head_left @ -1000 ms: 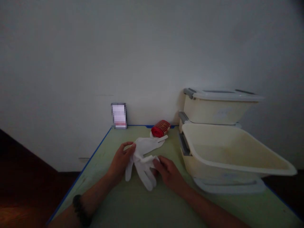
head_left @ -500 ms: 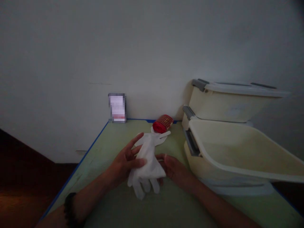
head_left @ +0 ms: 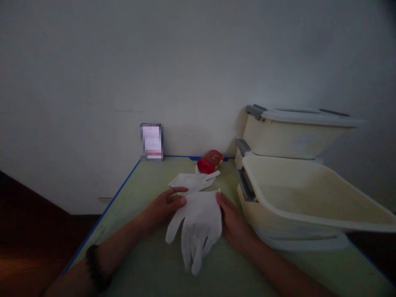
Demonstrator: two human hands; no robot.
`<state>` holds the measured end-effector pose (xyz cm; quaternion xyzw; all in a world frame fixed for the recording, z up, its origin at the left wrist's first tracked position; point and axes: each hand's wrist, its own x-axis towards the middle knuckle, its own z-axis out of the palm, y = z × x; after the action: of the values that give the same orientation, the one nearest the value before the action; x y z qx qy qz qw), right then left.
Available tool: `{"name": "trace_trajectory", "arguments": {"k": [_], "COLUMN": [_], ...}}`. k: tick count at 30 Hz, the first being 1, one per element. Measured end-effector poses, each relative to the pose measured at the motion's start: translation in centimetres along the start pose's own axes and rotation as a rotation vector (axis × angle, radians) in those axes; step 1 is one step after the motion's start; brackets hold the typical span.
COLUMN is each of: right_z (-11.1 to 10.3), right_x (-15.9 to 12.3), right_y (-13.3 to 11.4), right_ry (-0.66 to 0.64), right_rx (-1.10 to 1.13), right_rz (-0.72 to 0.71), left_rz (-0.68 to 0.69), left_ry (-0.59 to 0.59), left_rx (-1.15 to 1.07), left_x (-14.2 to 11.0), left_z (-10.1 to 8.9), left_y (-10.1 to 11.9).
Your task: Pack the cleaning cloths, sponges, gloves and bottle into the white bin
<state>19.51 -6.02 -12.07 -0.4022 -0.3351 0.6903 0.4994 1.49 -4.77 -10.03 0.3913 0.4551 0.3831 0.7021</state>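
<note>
A white glove (head_left: 202, 212) hangs flat between my hands, its cuff at the top and its fingers pointing toward me. My left hand (head_left: 165, 208) pinches the cuff's left corner between thumb and fingers. At the opposite corner, my right hand (head_left: 232, 222) grips the cuff and side edge; some of its fingers are hidden behind the cloth. Just beyond lies another white glove (head_left: 190, 181) on the green tabletop (head_left: 136, 198). A rolled red patterned item (head_left: 210, 161) rests against that glove's far side.
To the right stands an open cream bin (head_left: 297, 185) with grey clasps. Behind it is a lidded cream bin (head_left: 281, 138). A phone with a blurred screen (head_left: 152, 142) leans on the wall (head_left: 198, 74) at the table's back left.
The held glove was bunched and folded over; now it is spread out, cuff up. My right hand has moved to the cuff's right corner, and my left hand pinches the left one.
</note>
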Motion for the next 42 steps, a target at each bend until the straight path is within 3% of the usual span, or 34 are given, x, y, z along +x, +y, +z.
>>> {"name": "trace_trajectory", "arguments": {"k": [3, 6, 9, 12, 15, 18, 20, 23, 32, 38, 42], "right_z": [-0.3, -0.8, -1.1, -1.1, -1.1, -1.2, -1.3, -1.5, -2.0, -2.0, -2.0], "right_x": [0.1, 0.0, 0.0, -0.2, -0.5, -0.8, -1.0, -0.9, -0.3, -0.8, -1.1], "right_y": [-0.2, -0.1, 0.4, 0.8, 1.0, 0.9, 1.0, 1.4, 1.5, 1.4, 0.7], "right_ry": [-0.021, -0.174, -0.262, -0.165, -0.008, -0.016, -0.078, -0.113, -0.080, -0.113, -0.164], "right_rx": [-0.029, -0.084, -0.184, -0.382, -0.821, -1.252, -1.419, -1.554, -1.514, -1.629, -1.637], "right_rz": [0.017, -0.040, -0.049, -0.188, -0.514, -0.685, -0.680, -0.660, -0.682, -0.624, -0.617], "left_rz": [0.069, 0.178, 0.341, 0.626, 0.826, 0.773, 0.701, 0.635, 0.473, 0.381, 0.451], "left_ry": [0.019, 0.127, 0.228, 0.281, 0.193, -0.009, -0.111, -0.177, -0.261, -0.303, -0.314], "left_rx": [0.031, 0.104, 0.340, 0.783, 1.147, 1.339, 1.432, 1.505, 1.543, 1.582, 1.543], "left_x": [-0.2, -0.2, 0.1, 0.2, 0.1, -0.1, -0.1, -0.2, -1.5, -1.7, -2.0], "left_z": [0.3, 0.4, 0.0, -0.7, -1.1, -1.2, -1.4, -1.7, -1.4, -1.5, -1.3], "left_y": [0.0, 0.0, -0.1, -0.1, -0.4, -1.0, -1.4, -1.7, -0.6, -0.4, 0.2]}}
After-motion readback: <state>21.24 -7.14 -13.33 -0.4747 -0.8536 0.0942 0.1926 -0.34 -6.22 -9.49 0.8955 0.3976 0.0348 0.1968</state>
